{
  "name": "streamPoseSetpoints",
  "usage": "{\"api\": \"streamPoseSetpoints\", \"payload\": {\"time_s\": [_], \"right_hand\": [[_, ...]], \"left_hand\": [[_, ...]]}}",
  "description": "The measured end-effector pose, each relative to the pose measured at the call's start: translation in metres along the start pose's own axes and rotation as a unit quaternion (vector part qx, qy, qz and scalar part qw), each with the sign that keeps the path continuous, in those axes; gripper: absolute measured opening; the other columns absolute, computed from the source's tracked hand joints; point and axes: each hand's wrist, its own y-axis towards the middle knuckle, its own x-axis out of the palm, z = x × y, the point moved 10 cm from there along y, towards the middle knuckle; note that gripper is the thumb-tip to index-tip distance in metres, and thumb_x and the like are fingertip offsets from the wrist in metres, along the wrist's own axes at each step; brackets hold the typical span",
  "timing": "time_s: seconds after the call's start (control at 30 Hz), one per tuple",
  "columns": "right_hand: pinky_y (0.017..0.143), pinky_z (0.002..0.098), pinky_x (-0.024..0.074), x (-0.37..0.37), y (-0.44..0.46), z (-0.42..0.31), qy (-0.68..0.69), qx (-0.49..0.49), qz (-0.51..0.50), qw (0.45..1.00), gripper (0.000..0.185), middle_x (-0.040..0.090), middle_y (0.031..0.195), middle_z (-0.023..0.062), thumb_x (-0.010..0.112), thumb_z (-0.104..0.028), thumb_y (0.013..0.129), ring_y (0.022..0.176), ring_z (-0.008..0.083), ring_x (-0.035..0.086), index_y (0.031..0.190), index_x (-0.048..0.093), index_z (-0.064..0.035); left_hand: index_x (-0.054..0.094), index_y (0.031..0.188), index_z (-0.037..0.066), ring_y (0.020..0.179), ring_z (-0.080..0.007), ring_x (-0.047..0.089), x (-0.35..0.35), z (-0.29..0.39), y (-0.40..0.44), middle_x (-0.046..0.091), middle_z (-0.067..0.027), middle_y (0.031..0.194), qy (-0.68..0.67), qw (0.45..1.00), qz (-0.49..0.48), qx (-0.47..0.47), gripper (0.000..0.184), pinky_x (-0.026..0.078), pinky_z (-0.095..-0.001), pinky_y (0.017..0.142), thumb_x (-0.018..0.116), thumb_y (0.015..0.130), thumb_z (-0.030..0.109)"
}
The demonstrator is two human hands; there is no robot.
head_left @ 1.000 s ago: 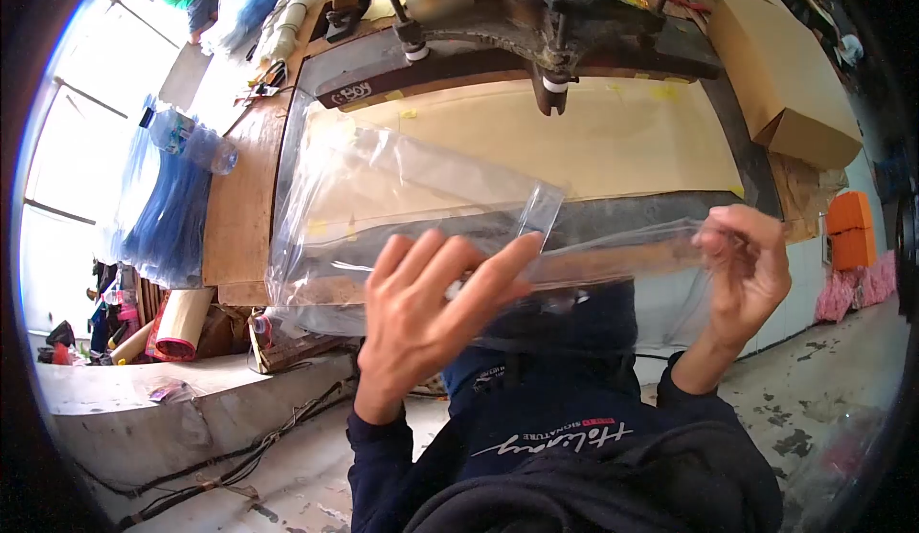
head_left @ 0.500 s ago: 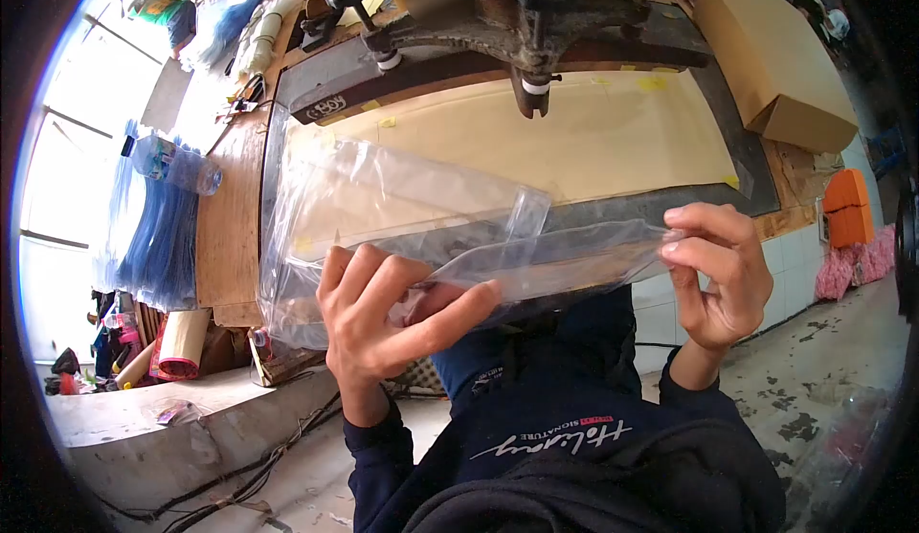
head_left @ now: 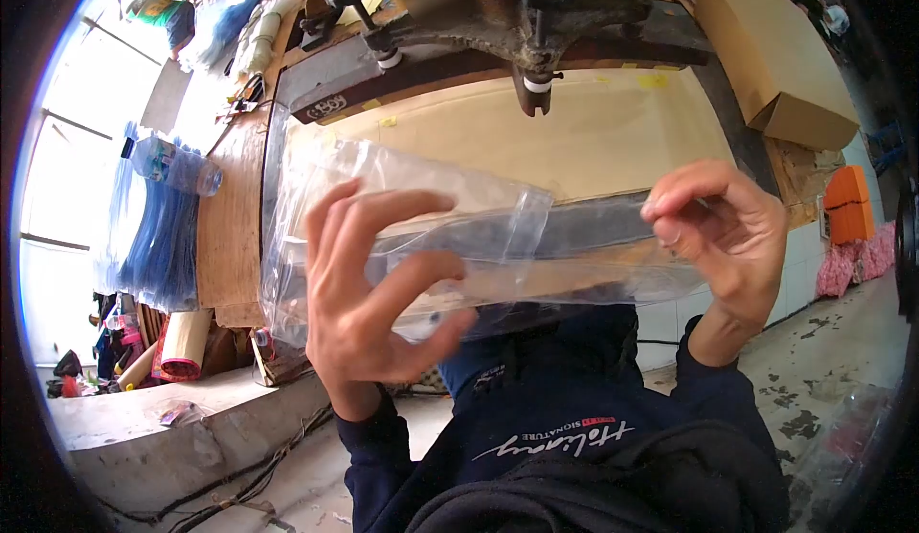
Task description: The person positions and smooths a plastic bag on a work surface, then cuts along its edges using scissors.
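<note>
A clear plastic sheet [head_left: 526,227], folded in layers with a narrow strip across it, lies over the near edge of the worktable and hangs off toward my lap. My left hand [head_left: 369,289] is over its left part, fingers spread and curved; nothing shows gripped in them. At the sheet's right end my right hand [head_left: 723,236] has thumb and index finger brought together, where an upper plastic edge seems to reach the fingertips. The other right fingers are curled behind.
A dark metal clamp frame [head_left: 531,40] stands over the tan-covered table [head_left: 459,122]. A cardboard box [head_left: 775,64] is at right, above an orange object [head_left: 847,206]. At left are a plastic bottle [head_left: 177,165] and blue strands [head_left: 163,246]. Cables [head_left: 249,476] run along the floor.
My left hand has lifted off the plastic edge and opened wider. My right hand has moved slightly up, and the plastic between my hands has spread, its lower edge dropping at the right.
</note>
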Motion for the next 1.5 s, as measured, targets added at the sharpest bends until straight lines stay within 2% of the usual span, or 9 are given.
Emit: {"api": "streamPoseSetpoints", "payload": {"time_s": [0.07,0.13,0.17,0.2,0.3,0.63,0.83,0.9,1.5], "right_hand": [[0.078,0.0247,0.0493,0.016,0.002,-0.002,-0.011,-0.025,-0.039,0.999,0.016,0.062,0.09,0.0095,0.064,0.011,0.076,0.084,0.0142,0.061,0.091,0.062,0.0041],[0.077,0.0251,0.0494,0.027,0.002,-0.002,-0.007,-0.026,-0.057,0.998,0.016,0.062,0.089,0.01,0.063,0.011,0.076,0.084,0.0148,0.061,0.09,0.062,0.0044],[0.077,0.0255,0.0495,0.033,0.002,-0.003,-0.004,-0.028,-0.071,0.997,0.016,0.062,0.089,0.0105,0.063,0.012,0.075,0.085,0.0153,0.061,0.089,0.062,0.0046],[0.077,0.0255,0.0495,0.035,0.001,-0.003,-0.003,-0.028,-0.074,0.997,0.016,0.062,0.089,0.0105,0.063,0.012,0.075,0.085,0.0153,0.061,0.089,0.062,0.0046],[0.076,0.0252,0.0492,0.034,-0.001,-0.008,0.003,-0.04,-0.064,0.997,0.017,0.061,0.089,0.0117,0.063,0.014,0.074,0.085,0.016,0.061,0.088,0.062,0.0049],[0.074,0.0262,0.0492,0.037,-0.005,-0.014,0.016,-0.088,-0.065,0.994,0.021,0.061,0.088,0.0138,0.065,0.013,0.072,0.082,0.0175,0.061,0.091,0.062,0.005],[0.072,0.0251,0.0492,0.036,-0.007,-0.016,0.014,-0.081,-0.044,0.996,0.022,0.061,0.089,0.0148,0.064,0.012,0.074,0.081,0.0175,0.061,0.095,0.061,0.0063],[0.071,0.0247,0.0492,0.037,-0.007,-0.017,-0.004,-0.08,-0.048,0.996,0.022,0.061,0.089,0.0147,0.064,0.012,0.075,0.081,0.0173,0.061,0.096,0.061,0.0066],[0.076,0.0273,0.0493,0.034,-0.008,-0.01,0.047,-0.081,-0.016,0.995,0.016,0.06,0.088,0.0138,0.064,0.012,0.076,0.084,0.0188,0.06,0.09,0.061,0.0058]], "left_hand": [[0.061,0.073,0.009,0.081,-0.0231,0.064,0.006,0.005,0.009,0.065,-0.0026,0.092,-0.034,0.998,-0.045,0.031,0.02,0.044,-0.0467,0.083,0.074,0.066,0.022],[0.063,0.072,0.004,0.077,-0.0279,0.065,0.028,0.009,0.013,0.067,-0.0133,0.086,-0.177,0.977,-0.122,0.008,0.039,0.049,-0.036,0.073,0.06,0.081,0.042],[0.063,0.078,0.003,0.072,-0.0214,0.066,0.034,0.014,0.02,0.067,-0.0109,0.084,-0.161,0.973,-0.162,-0.01,0.024,0.049,-0.0266,0.061,0.069,0.078,0.026],[0.063,0.078,0.003,0.072,-0.0214,0.066,0.035,0.016,0.024,0.067,-0.0109,0.084,-0.16,0.974,-0.161,-0.013,0.024,0.049,-0.0266,0.061,0.069,0.078,0.026],[0.063,0.087,0.001,0.072,-0.0151,0.068,0.038,0.012,0.028,0.068,-0.0065,0.08,-0.243,0.959,-0.13,-0.07,0.025,0.051,-0.0255,0.062,0.077,0.067,0.004],[0.065,0.084,-0.003,0.075,-0.0155,0.069,0.04,-0.004,0.018,0.069,-0.0084,0.078,-0.318,0.926,-0.135,-0.15,0.011,0.054,-0.0245,0.067,0.07,0.074,-0.002],[0.071,0.086,0.005,0.065,-0.0142,0.064,0.032,0.01,0.022,0.067,-0.0075,0.075,-0.28,0.949,-0.125,-0.071,0.019,0.05,-0.025,0.058,0.07,0.07,-0.004],[0.073,0.085,0.009,0.062,-0.0146,0.062,0.021,0.015,0.022,0.064,-0.0055,0.072,-0.222,0.972,-0.061,-0.051,0.023,0.048,-0.0257,0.053,0.072,0.065,-0.003],[0.069,0.076,0.01,0.064,-0.0156,0.061,0.012,0.022,0.019,0.061,-0.0033,0.073,-0.123,0.991,-0.012,-0.053,0.017,0.046,-0.0282,0.053,0.077,0.061,0.006]]}}
